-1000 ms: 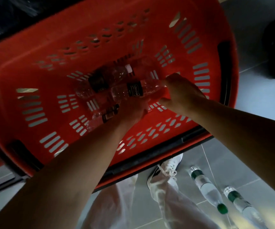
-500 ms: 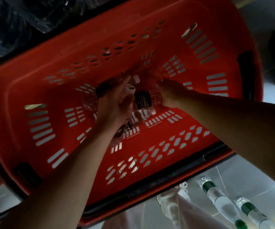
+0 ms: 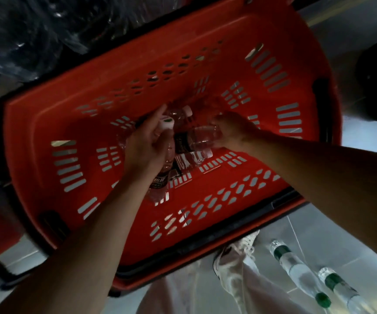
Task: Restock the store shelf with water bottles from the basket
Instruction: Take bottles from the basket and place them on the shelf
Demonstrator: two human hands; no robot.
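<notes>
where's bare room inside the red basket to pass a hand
Bare floor of the red slotted plastic basket lies between the left hand and its left wall, and between the clear water bottles and its near wall. The middle is crowded: bottles plus the right hand.

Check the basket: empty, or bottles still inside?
Not empty. Clear water bottles lie in the red basket; each hand, left and right, holds one.

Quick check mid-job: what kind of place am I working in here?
Most likely a shop floor. A red plastic shopping basket with slotted walls holds small water bottles, both hands reach into it, two green-capped bottles stand on the grey tiled floor, and plastic-wrapped stock sits behind.
</notes>
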